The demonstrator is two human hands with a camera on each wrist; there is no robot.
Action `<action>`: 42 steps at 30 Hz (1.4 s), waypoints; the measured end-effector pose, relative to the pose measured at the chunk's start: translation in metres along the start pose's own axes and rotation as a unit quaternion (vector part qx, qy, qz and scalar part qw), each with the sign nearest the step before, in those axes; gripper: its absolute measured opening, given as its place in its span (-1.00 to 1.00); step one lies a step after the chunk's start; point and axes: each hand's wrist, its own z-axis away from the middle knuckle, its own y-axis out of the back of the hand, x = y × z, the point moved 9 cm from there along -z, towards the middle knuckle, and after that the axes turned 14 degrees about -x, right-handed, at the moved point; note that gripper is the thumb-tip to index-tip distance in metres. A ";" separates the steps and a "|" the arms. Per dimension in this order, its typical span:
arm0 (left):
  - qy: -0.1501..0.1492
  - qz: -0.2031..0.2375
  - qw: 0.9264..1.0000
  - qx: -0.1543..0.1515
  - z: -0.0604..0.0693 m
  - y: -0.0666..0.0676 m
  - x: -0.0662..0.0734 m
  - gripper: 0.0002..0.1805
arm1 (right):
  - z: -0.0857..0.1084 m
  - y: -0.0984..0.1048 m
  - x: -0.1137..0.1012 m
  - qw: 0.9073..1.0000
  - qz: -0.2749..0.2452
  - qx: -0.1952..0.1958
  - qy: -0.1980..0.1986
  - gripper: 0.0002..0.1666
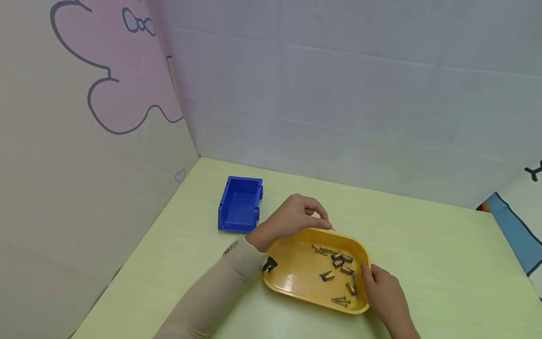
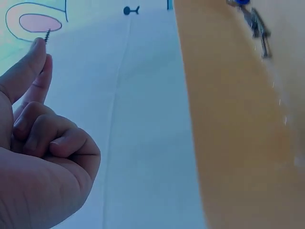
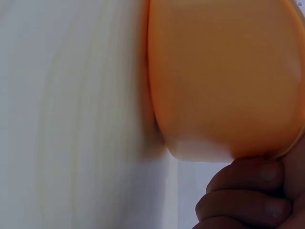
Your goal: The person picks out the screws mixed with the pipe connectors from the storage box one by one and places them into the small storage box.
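Between thumb and forefinger, my left hand [image 1: 298, 216] pinches a small screw [image 2: 47, 36], its threaded end showing in the left wrist view. This hand hovers over the far rim of a yellow tray [image 1: 296, 273]. With thumb over the edge, my right hand [image 1: 385, 292] grips the tray's right end; its curled fingers [image 3: 243, 205] show against the outer wall in the right wrist view. Inside the tray lie several brass fittings [image 1: 346, 269] with blue ends, and loose screws [image 1: 340, 301] in small groups. Part of the tray's left end is hidden by the left forearm.
A blue open-front bin [image 1: 240, 207] stands on the pale green table [image 1: 423, 245], behind and left of the tray. White wall sheeting [image 1: 338, 94] borders the table at the back. A wall with a pink drawing [image 1: 123, 70] rises on the left.
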 end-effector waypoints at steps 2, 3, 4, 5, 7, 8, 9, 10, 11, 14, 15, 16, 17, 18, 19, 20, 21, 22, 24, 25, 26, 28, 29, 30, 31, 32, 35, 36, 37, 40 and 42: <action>-0.001 0.014 1.000 0.017 0.003 0.010 -0.001 -0.92 | 0.000 0.000 0.000 1.000 -0.001 0.000 -0.001 -0.45; 0.005 0.016 0.999 0.028 0.005 0.016 -0.002 -0.90 | 0.000 0.000 0.000 1.000 -0.002 -0.001 -0.001 -0.45; 0.011 0.018 0.999 0.039 0.008 0.022 -0.004 -0.89 | 0.000 0.000 0.000 1.000 -0.003 -0.001 -0.001 -0.45; 0.020 0.020 0.998 0.054 0.010 0.029 -0.006 -0.88 | 0.000 0.000 0.000 1.000 -0.004 -0.001 0.000 -0.45; 0.039 0.020 0.995 0.089 0.017 0.043 -0.012 -0.86 | 0.000 0.000 0.000 1.000 -0.005 -0.002 0.000 -0.45; 0.045 0.021 0.993 0.107 0.020 0.050 -0.014 -0.85 | 0.001 0.001 0.000 1.000 -0.005 -0.003 0.000 -0.45; 0.049 0.024 0.991 0.124 0.024 0.057 -0.017 -0.84 | 0.001 0.001 -0.001 1.000 -0.004 -0.002 0.001 -0.45; 0.051 0.027 0.988 0.140 0.028 0.063 -0.019 -0.83 | 0.001 0.002 -0.001 1.000 -0.003 0.000 0.001 -0.45; 0.052 0.029 0.986 0.158 0.032 0.069 -0.021 -0.82 | 0.001 0.003 -0.001 1.000 -0.002 0.001 0.002 -0.44; 0.056 0.024 0.977 0.203 0.044 0.086 -0.028 -0.79 | 0.002 0.005 -0.002 1.000 0.001 0.006 0.003 -0.44; 0.058 0.020 0.974 0.218 0.049 0.092 -0.031 -0.78 | 0.002 0.005 -0.003 1.000 0.002 0.007 0.003 -0.44; 0.062 0.015 0.971 0.232 0.053 0.097 -0.034 -0.78 | 0.002 0.006 -0.003 1.000 0.002 0.007 0.003 -0.44; 0.069 0.009 0.967 0.247 0.058 0.102 -0.038 -0.78 | 0.003 0.006 -0.003 1.000 0.002 0.007 0.003 -0.45; 0.075 0.004 0.962 0.261 0.063 0.106 -0.042 -0.77 | 0.002 0.006 -0.004 1.000 0.002 0.007 0.002 -0.45; 0.082 -0.001 0.958 0.274 0.068 0.111 -0.045 -0.77 | 0.003 0.006 -0.004 1.000 0.002 0.007 0.005 -0.45; 0.090 -0.008 0.954 0.287 0.074 0.115 -0.049 -0.77 | 0.002 0.005 -0.004 1.000 0.002 0.006 0.005 -0.45; 0.097 -0.014 0.950 0.297 0.078 0.118 -0.052 -0.76 | 0.002 0.005 -0.005 1.000 0.001 0.006 0.005 -0.45; 0.105 -0.019 0.946 0.305 0.083 0.122 -0.056 -0.77 | 0.002 0.005 -0.005 1.000 0.001 0.006 0.005 -0.45; 0.124 -0.034 0.939 0.318 0.091 0.127 -0.062 -0.76 | 0.002 0.006 -0.006 1.000 0.002 0.008 0.006 -0.45; 0.133 -0.040 0.937 0.322 0.094 0.129 -0.065 -0.76 | 0.002 0.006 -0.006 1.000 0.002 0.009 0.006 -0.45; 0.145 -0.048 0.933 0.325 0.098 0.131 -0.068 -0.75 | 0.002 0.006 -0.006 1.000 0.002 0.009 0.004 -0.45; 0.170 -0.069 0.926 0.329 0.105 0.134 -0.074 -0.74 | 0.002 0.006 -0.005 1.000 0.002 0.009 0.004 -0.45; 0.184 -0.084 0.922 0.330 0.107 0.135 -0.076 -0.74 | 0.002 0.005 -0.005 1.000 0.002 0.008 0.004 -0.45; 0.198 -0.104 0.918 0.329 0.110 0.136 -0.078 -0.74 | 0.001 0.005 -0.004 1.000 0.002 0.007 0.003 -0.45; 0.213 -0.124 0.913 0.326 0.112 0.137 -0.079 -0.74 | 0.001 0.004 -0.004 1.000 0.001 0.005 0.003 -0.45; 0.230 -0.153 0.906 0.320 0.114 0.137 -0.081 -0.74 | 0.001 0.004 -0.003 1.000 0.000 0.004 0.002 -0.44; 0.268 -0.232 0.888 0.294 0.116 0.136 -0.084 -0.76 | 0.001 0.002 -0.002 1.000 -0.004 0.002 0.002 -0.44; 0.279 -0.254 0.881 0.284 0.117 0.135 -0.085 -0.76 | 0.001 0.002 -0.002 1.000 -0.005 0.002 0.001 -0.45; 0.289 -0.271 0.876 0.276 0.117 0.134 -0.087 -0.77 | 0.001 0.002 -0.002 1.000 -0.006 0.002 0.001 -0.45; 0.310 -0.299 0.864 0.261 0.118 0.132 -0.092 -0.78 | 0.001 0.001 -0.001 1.000 -0.008 0.001 0.001 -0.45; 0.319 -0.308 0.859 0.258 0.119 0.131 -0.094 -0.79 | 0.001 0.000 -0.001 1.000 -0.008 -0.001 0.001 -0.45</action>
